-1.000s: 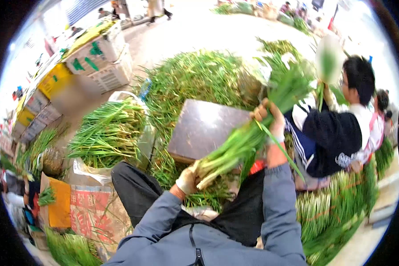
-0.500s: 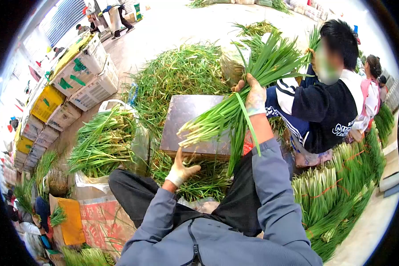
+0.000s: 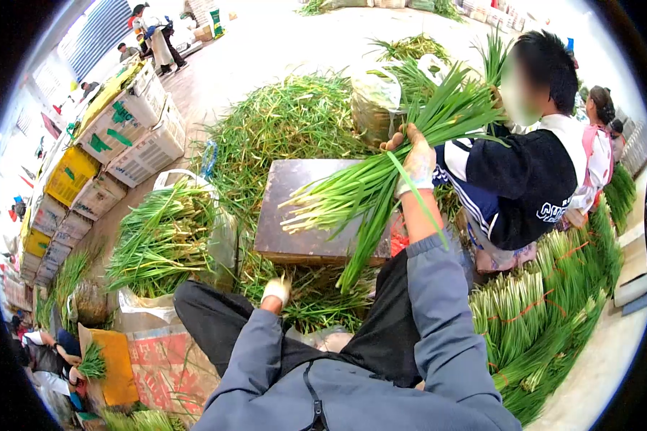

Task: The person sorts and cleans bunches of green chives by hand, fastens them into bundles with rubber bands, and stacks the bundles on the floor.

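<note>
My right hand [image 3: 415,159], in a partly soiled glove, is closed around a bunch of garlic chives [image 3: 381,172]. The pale stem ends point left over a dark flat-topped block [image 3: 295,197], and the leaves spread to the upper right. Some loose leaves hang down past the block's front edge. My left hand [image 3: 276,290], gloved in white, is low in front of the block, above loose chives [image 3: 323,302] between my legs. Its fingers are foreshortened and mostly hidden, so I cannot tell their pose.
A heap of loose leaves [image 3: 287,118] lies beyond the block. An open bag of chives [image 3: 165,237] stands at left, near stacked crates [image 3: 126,118]. On the right sits a co-worker [image 3: 525,165], with rows of tied chive bundles [image 3: 532,316] nearby.
My left hand has dropped down and back from the stem ends, its spread fingers no longer showing. The bunch in my right hand has shifted slightly left and down.
</note>
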Tool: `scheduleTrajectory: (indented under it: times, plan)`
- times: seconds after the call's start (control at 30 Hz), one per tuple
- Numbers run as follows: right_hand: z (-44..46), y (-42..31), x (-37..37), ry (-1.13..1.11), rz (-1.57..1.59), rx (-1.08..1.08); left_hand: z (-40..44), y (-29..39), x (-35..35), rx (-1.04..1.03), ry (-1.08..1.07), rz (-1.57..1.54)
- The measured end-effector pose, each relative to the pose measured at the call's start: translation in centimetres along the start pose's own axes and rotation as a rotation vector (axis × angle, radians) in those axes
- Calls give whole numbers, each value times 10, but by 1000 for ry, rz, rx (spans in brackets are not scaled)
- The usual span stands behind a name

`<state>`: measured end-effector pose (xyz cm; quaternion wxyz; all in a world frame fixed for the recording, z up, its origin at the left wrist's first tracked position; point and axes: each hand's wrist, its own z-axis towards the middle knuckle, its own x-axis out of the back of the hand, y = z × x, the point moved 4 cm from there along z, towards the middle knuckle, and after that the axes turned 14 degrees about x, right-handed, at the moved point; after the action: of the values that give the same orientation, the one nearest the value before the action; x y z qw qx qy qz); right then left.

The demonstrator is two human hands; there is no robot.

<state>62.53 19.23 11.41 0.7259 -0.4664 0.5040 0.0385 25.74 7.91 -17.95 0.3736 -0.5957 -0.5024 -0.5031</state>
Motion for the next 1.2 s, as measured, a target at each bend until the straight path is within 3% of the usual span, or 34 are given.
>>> scheduleTrajectory:
  times: [0.07,0.13,0.27,0.33,0.4,0.47,0.5,0.53,0.57,0.67,0.7,0.73,0.77,0.8,0.83,0.87,0.93,1.0,1.03,1.07,1.13,1.2]
  plan:
    - [-4,5,3,20,-103,-22,-35,-10,-3,534,-48,-319]
    - [-13,12,0,-72,-192,29,-49,47,110,333,58,-560]
    - [-39,28,-14,-143,-280,-10,-41,110,243,98,668,-634]
    - [-49,34,-18,-179,-296,-13,-22,123,273,34,712,-620]
    - [-55,36,-20,-158,-260,-44,-4,128,279,-225,716,-538]
    - [-49,31,-16,-164,-265,-35,21,106,241,-347,471,-1069]
    - [-42,25,-12,-144,-259,5,23,100,233,-372,385,-1815]
    - [-33,18,-6,-116,-251,45,16,79,221,-92,306,-1790]
    - [-22,13,1,-94,-210,44,9,57,219,109,428,-1657]
    - [9,-2,22,14,-135,105,14,-41,127,651,506,-1926]
    - [11,-3,26,61,-1,15,8,-70,92,822,501,-1933]
    - [11,-6,28,45,15,-29,11,-118,28,943,370,-1792]
    - [9,-8,28,-1,9,-37,8,-125,27,939,169,-1382]
    - [7,-8,26,-48,2,-45,9,-126,23,903,-19,-972]
    - [6,-5,25,-33,2,-30,2,-116,16,883,221,-909]
    - [-2,-8,18,-112,-57,4,-7,-79,56,838,437,-733]
    - [-9,0,14,-161,-49,-37,4,-31,103,505,244,-1309]
    - [-20,2,7,-229,4,-94,14,1,143,174,-112,-1334]
    - [-22,4,5,-269,35,-122,28,19,132,-24,-445,-1904]
    - [-23,5,3,-304,68,-144,29,21,143,-32,-432,-1908]
    - [-16,11,7,-360,97,-144,19,38,173,-248,-626,-1853]
    - [-17,10,9,-374,188,-218,12,52,196,-553,-818,-2046]
